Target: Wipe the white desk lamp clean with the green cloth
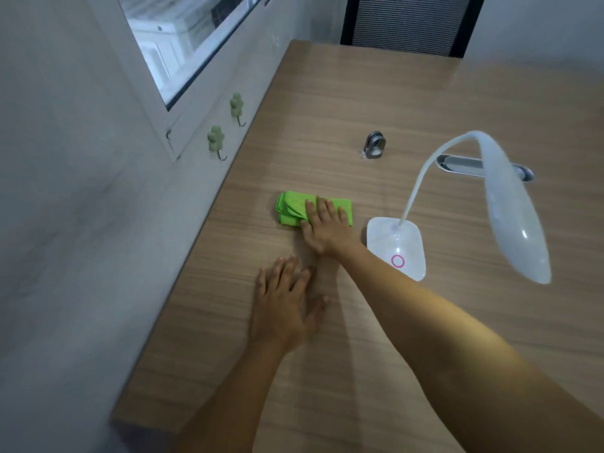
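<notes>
A folded green cloth (294, 208) lies on the wooden desk (359, 103). My right hand (325, 228) lies flat on the cloth's right half, fingers spread and pointing away from me; it is not closed around the cloth. My left hand (283, 305) rests palm down on the desk nearer to me, fingers apart, holding nothing. The white desk lamp stands right of the cloth: its square base (397, 245) has a pink ring, a thin neck curves up, and its long head (513, 217) hangs over the desk at the right.
A small metal clip-like object (375, 145) stands beyond the cloth. A grey oval cable slot (464, 164) is set in the desk behind the lamp. Two green flower-shaped hooks (216, 139) hang on the left wall under a window. A dark chair back (408, 22) stands at the far edge.
</notes>
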`<state>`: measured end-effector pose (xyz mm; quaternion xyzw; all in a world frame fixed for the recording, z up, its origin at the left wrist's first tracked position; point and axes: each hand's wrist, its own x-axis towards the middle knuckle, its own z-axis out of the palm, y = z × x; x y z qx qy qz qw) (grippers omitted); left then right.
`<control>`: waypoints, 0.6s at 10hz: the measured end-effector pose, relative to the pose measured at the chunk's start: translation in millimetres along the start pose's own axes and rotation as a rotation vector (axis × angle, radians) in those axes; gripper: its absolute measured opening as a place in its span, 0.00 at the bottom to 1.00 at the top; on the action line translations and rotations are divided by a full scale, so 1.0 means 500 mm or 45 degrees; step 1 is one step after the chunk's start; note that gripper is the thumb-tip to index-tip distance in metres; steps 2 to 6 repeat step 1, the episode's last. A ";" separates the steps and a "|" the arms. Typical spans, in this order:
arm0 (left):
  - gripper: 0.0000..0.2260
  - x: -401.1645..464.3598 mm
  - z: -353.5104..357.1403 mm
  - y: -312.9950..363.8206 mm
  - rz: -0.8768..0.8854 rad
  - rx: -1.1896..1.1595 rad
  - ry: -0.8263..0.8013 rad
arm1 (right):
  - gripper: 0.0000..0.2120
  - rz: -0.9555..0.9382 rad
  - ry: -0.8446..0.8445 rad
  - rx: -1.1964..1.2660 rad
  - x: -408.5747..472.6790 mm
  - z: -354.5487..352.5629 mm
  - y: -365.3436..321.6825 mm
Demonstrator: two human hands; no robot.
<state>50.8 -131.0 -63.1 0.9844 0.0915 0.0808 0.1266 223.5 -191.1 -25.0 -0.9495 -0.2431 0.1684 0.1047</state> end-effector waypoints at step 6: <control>0.27 0.006 0.003 -0.022 -0.022 -0.008 0.006 | 0.28 -0.045 0.076 0.064 -0.002 0.002 -0.028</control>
